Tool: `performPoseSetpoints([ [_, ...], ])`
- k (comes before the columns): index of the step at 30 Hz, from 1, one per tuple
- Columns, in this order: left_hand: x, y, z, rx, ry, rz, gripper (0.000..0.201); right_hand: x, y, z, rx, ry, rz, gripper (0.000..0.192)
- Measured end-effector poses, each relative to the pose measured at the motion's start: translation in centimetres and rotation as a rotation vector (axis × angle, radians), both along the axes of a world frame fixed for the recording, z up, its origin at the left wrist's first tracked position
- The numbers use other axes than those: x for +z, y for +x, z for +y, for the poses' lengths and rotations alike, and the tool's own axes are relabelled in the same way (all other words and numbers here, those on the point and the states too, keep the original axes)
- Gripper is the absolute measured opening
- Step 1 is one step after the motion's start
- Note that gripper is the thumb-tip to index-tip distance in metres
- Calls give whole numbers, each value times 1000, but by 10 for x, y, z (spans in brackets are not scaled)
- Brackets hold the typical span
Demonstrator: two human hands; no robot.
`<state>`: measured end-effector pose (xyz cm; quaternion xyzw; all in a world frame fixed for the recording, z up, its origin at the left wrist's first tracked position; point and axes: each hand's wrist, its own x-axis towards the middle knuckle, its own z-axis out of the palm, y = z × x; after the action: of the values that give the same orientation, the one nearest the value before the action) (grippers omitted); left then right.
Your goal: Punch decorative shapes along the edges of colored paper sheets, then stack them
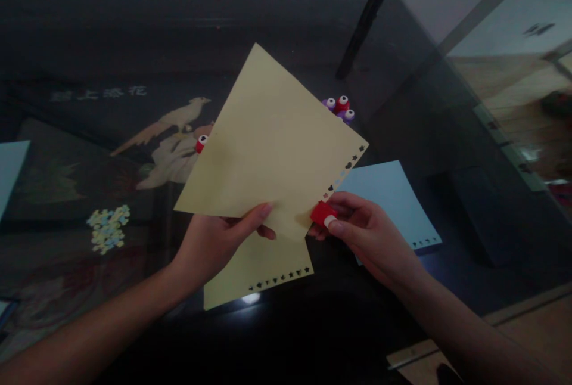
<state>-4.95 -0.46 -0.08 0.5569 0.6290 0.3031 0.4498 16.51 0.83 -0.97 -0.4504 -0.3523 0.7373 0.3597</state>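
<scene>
Head view, item one: I log the left hand (214, 242) with its grip closed on the lower edge of a yellow sheet (268, 146), thumb on top, fingers hidden underneath. The sheet is held in the air above the desk (80, 33), tilted, one corner pointing up and away.

Item two: the right hand (361, 230), grip pinched shut around a small red punch (322, 213). The punch sits on the sheet's right-hand edge, at the near end of a row of cut-out shapes (346, 167). That row runs up and to the right, away from the punch, toward the sheet's right corner. The unpunched stretch of this edge lies on the near side, between the punch and the left hand. The right hand is the nearer one to this edge.

Item three: a second yellow sheet (254, 275) lying flat below the hands, its near edge already punched.

Item four: a blue sheet (393, 200) on the desk, behind the right hand, punched along one edge.

Item five: spare punches (339, 108) grouped beyond the held sheet, another single punch (201, 143) peeking out at its left edge.

Item six: a heap of paper cut-outs (107, 227) to the left.
</scene>
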Motion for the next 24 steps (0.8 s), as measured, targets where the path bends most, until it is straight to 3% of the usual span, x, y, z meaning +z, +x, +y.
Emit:
performPoseSetpoints([
  [10, -1, -1, -4, -111, 25, 52, 26, 1, -1, -3, -32, -6, -26, 29],
  [24, -2, 2, -5, -97, 149, 179, 30, -1, 0, -3, -19, 14, -69, 27],
])
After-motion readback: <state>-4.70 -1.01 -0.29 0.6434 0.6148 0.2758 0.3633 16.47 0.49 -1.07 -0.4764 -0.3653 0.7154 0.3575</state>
